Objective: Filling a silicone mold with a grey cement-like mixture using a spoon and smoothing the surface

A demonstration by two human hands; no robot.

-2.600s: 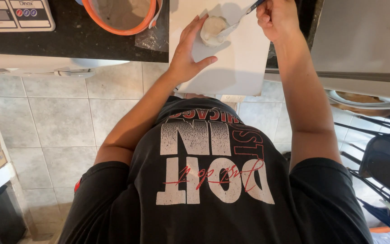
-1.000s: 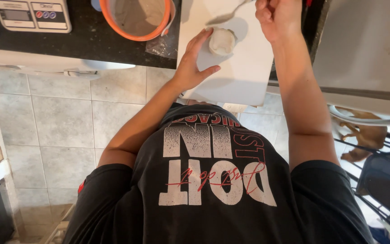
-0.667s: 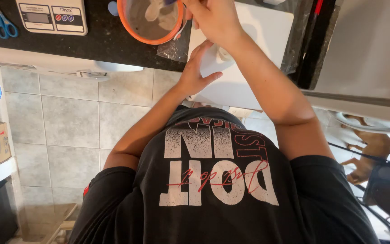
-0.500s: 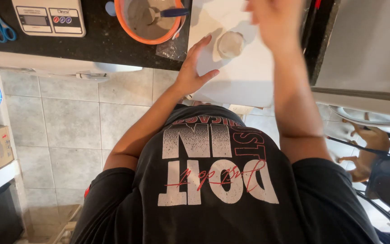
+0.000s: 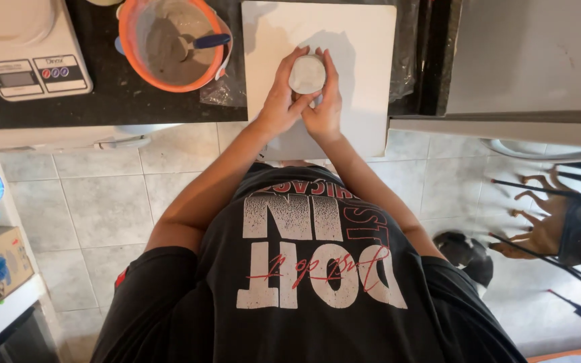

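Two hands cup one small round cup on the white board.

Both hands wrap the little white cup (image 5: pixel 307 74), which sits near the middle of the white board (image 5: pixel 364 40) on the dark worktop (image 5: pixel 102 101). The left hand (image 5: pixel 278 104) has its fingers (image 5: pixel 289 64) curled round the cup's left side, and the right hand (image 5: pixel 324 111) has its fingers (image 5: pixel 331 67) curled round the right side, so the cup is hugged from both sides. Its top looks pale and full. Just left of the board stands an orange bowl (image 5: pixel 169 44) of grey mix with a blue-handled spoon (image 5: pixel 200 43) lying in it, and a kitchen scale (image 5: pixel 28 50) sits further left. I think the step now is steadying or pressing the filled cup. A next move would need a soft, even hold so the cup stays upright and nothing spills.
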